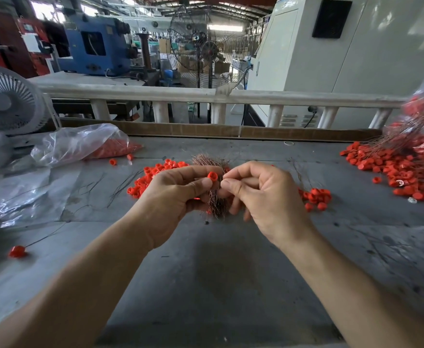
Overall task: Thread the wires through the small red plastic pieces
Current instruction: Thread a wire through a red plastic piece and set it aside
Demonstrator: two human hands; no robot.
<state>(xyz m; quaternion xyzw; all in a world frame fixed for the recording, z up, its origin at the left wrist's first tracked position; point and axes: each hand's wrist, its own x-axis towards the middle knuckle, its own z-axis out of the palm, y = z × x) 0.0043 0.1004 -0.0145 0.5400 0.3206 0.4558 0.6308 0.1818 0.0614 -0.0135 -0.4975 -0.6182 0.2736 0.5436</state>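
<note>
Head view, one entry per item.

Left hand [173, 197]: thumb and forefinger pinch one red piece [212, 176], its open bore turned toward the right hand; the lower fingers curl round a copper wire bundle [216, 199] that fans out above and below the fist.

Right hand [261, 194]: thumb and forefinger pressed together just beside the piece, seemingly on a single wire end; the strand itself is too fine to make out.

Step in hand, as judged: feeding one wire into the bore. Hold the piece still, grip the wire close to its tip so it stays stiff, line it up with the hole, and keep stray strands from the bundle clear.

Loose pieces [155, 172]: heap mid-tabletop behind the hands; smaller cluster [316, 197] right of them.

Threaded pile [404, 169]: right edge of tabletop, wires trailing.

Bag [85, 144]: far left, clear plastic, red pieces inside.

Single threaded piece [17, 251]: near the left edge.
</note>
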